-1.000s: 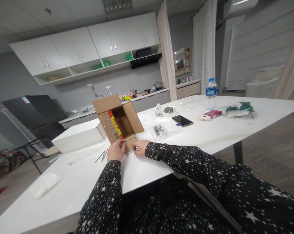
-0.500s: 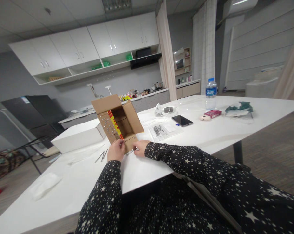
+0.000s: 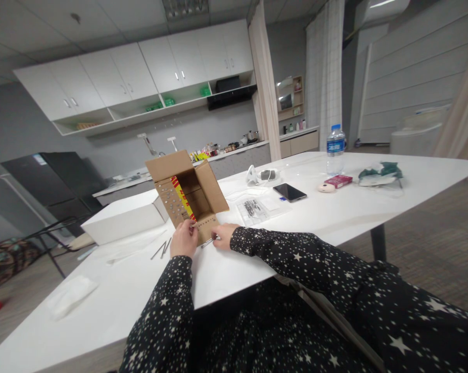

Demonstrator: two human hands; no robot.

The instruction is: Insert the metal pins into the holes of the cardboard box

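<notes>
The left hand (image 3: 184, 239) pinches the cardboard box (image 3: 189, 194) flap just ahead; the right hand (image 3: 223, 235) grips a thin metal tool (image 3: 209, 241) between both hands; best keep the flap steady

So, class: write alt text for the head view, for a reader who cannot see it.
Two hands work at an open cardboard box on a white table: the left hand grips its front flap, the right hand holds a thin metal tool.
</notes>
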